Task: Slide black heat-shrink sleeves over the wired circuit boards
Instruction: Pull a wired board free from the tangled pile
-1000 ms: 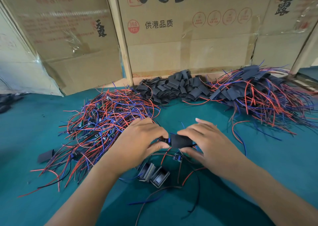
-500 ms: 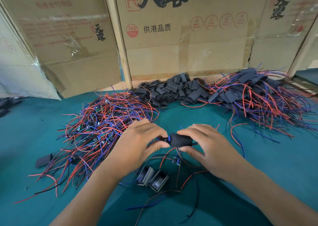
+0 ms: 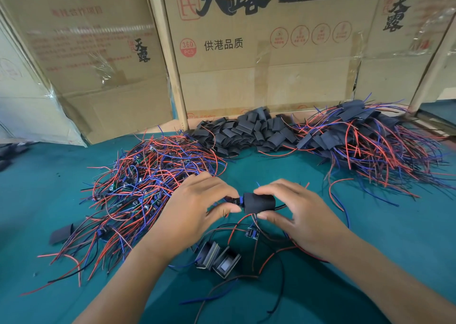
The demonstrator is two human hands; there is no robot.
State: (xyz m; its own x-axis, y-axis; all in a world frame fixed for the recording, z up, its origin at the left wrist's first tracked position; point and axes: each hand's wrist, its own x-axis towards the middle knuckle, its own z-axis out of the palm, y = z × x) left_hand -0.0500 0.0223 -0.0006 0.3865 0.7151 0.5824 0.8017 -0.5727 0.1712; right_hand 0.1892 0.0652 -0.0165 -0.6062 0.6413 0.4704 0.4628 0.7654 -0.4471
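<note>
Change: we see the black sleeve (image 3: 259, 202) sitting a little further onto the circuit board (image 3: 237, 200) than a second ago; only a short blue-and-black end shows at its left mouth. Both hands have kept their places.
Left hand: our left hand (image 3: 197, 215) pinches the exposed end of the board between thumb and forefinger, at 9 o'clock of the sleeve.
Right hand: our right hand (image 3: 298, 215) pinches the sleeve, forefinger on top, thumb beneath, at 3 o'clock.
Sleeve position: held just above the green table (image 3: 37, 200), centre of view, with wires trailing out of its right end.
Counts: we count two hands, one sleeve in work, two open black sleeves (image 3: 218, 259) lying side by side at 6 o'clock, and one bare small board (image 3: 251, 233) just below the right thumb.
Piles: three: unsleeved wired boards (image 3: 148, 175) at 10 o'clock, loose sleeves (image 3: 246, 132) at 12 o'clock, finished pieces (image 3: 370, 141) at 2 o'clock. We cannot count the items within them.
Stray: one flat sleeve (image 3: 60, 233) at 8 o'clock.
</note>
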